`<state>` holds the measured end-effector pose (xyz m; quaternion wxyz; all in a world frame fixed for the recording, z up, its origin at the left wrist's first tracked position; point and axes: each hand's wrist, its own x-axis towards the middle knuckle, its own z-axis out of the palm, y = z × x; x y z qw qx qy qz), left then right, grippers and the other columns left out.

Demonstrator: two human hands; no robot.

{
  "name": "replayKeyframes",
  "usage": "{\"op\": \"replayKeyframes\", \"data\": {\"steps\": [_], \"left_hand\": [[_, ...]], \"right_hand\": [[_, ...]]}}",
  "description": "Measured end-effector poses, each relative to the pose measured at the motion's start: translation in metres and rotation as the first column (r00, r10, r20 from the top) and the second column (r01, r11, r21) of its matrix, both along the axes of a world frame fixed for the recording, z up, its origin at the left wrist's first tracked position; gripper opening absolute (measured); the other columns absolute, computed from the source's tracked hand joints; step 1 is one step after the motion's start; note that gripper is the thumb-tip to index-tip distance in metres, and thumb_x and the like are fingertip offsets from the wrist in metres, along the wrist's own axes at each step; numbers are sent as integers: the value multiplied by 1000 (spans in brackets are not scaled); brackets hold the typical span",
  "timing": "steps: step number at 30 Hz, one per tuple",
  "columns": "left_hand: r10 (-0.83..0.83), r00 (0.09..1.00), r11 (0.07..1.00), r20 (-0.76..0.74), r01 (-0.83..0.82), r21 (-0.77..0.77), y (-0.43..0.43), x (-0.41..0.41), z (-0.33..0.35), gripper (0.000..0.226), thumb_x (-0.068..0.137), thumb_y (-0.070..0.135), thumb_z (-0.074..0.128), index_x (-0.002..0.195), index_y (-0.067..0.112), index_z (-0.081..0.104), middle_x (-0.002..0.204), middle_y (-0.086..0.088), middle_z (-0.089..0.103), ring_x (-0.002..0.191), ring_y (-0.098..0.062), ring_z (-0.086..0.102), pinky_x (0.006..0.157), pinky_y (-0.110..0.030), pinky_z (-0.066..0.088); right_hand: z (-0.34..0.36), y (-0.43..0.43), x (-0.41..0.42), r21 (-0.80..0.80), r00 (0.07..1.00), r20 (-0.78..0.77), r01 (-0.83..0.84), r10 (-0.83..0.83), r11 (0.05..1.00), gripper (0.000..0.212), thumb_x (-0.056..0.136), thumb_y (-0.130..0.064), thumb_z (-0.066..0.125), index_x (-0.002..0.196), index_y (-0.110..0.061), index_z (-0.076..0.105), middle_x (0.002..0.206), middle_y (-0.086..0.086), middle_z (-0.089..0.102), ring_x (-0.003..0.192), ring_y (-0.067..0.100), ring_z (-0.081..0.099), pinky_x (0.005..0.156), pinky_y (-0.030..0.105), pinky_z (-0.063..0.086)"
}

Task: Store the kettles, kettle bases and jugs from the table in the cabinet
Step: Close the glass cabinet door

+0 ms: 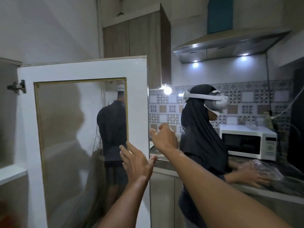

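Both empty hands, left hand (135, 162) and right hand (164, 137), reach toward the open cabinet door (85, 68), perhaps touching.

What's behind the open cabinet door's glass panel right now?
Through the cabinet door glass, a person in dark clothes stands facing away. The white frame and the left hand cover the rest.

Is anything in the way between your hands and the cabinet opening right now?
Yes. The open cabinet door stands between both empty hands and the cabinet opening at far left. The left hand is at the door's free edge, the right hand just beyond it. No kettle, base or jug is in view.
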<state>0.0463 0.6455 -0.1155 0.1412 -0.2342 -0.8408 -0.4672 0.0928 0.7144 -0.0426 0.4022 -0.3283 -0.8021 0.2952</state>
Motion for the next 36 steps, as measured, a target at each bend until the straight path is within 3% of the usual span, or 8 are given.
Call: {"op": "replayKeyframes", "data": {"steps": [5, 9, 13, 19, 22, 25, 31, 36], "left_hand": [[91, 995, 996, 30, -90, -18, 27, -20, 3, 125, 73, 43, 79, 153, 8, -10, 160, -17, -10, 150, -33, -5, 119, -50, 20], [75, 995, 997, 73, -73, -32, 44, -30, -5, 123, 73, 45, 78, 152, 12, -11, 159, -17, -11, 149, -35, -2, 117, -44, 24], [114, 992, 993, 59, -111, -44, 47, -33, -15, 121, 75, 45, 76, 152, 9, -9, 158, -20, -9, 148, -37, -1, 120, -42, 21], [193, 974, 974, 120, -205, 99, 19, 8, 2, 68, 98, 21, 34, 153, 0, 1, 159, -26, 1, 149, -37, 6, 113, -41, 30], [134, 985, 988, 107, -141, 64, -17, 22, -4, 72, 98, 25, 33, 152, 0, -8, 160, -24, -6, 150, -35, -2, 118, -39, 21], [-21, 998, 995, 61, 15, 99, -79, 42, -15, 97, 86, 43, 47, 153, 5, -13, 160, -17, -14, 150, -30, -9, 119, -43, 15], [-25, 999, 973, 19, 20, 229, -219, 64, -32, 107, 64, 76, 40, 153, 20, 20, 155, -8, 28, 139, -25, 36, 108, -46, 41], [214, 976, 959, 30, -216, 184, -344, 68, -29, 48, 89, 32, 62, 132, 26, 43, 118, 5, 60, 99, -11, 58, 84, -31, 51]], "right_hand": [[18, 0, -56, -117, 980, -60, -193, 187, 974, 77, 86, -52, 60, 144, -11, 30, 145, 13, 48, 130, 37, 49, 105, 49, 43], [17, 14, -78, -92, 993, -79, -100, 93, 991, 43, 92, -28, 62, 126, -6, 46, 124, 12, 65, 127, 35, 52, 101, 50, 45], [14, 16, -71, -20, 992, -26, -123, 123, 992, 36, 93, -20, 63, 123, -4, 50, 118, 9, 68, 115, 33, 62, 97, 47, 47], [10, -27, -40, 19, 989, -56, -137, 138, 990, 40, 93, -25, 65, 125, -6, 50, 121, 8, 66, 112, 31, 62, 83, 39, 48], [11, -66, -16, 47, 986, -62, -151, 154, 987, 37, 94, -27, 64, 122, -8, 47, 122, 8, 64, 110, 32, 62, 76, 36, 44], [8, -125, 11, 96, 981, -72, -171, 178, 981, 32, 95, -27, 61, 115, -11, 44, 120, 7, 63, 106, 33, 62, 71, 34, 37], [-1, -264, 45, 250, 947, -50, -297, 318, 922, 32, 98, -36, 52, 115, -15, 36, 113, 9, 59, 99, 32, 62, 70, 37, 43], [3, -375, 36, 316, 861, 5, -484, 509, 816, 32, 96, -31, 54, 119, -17, 37, 113, 11, 60, 96, 31, 62, 76, 38, 49]]}}
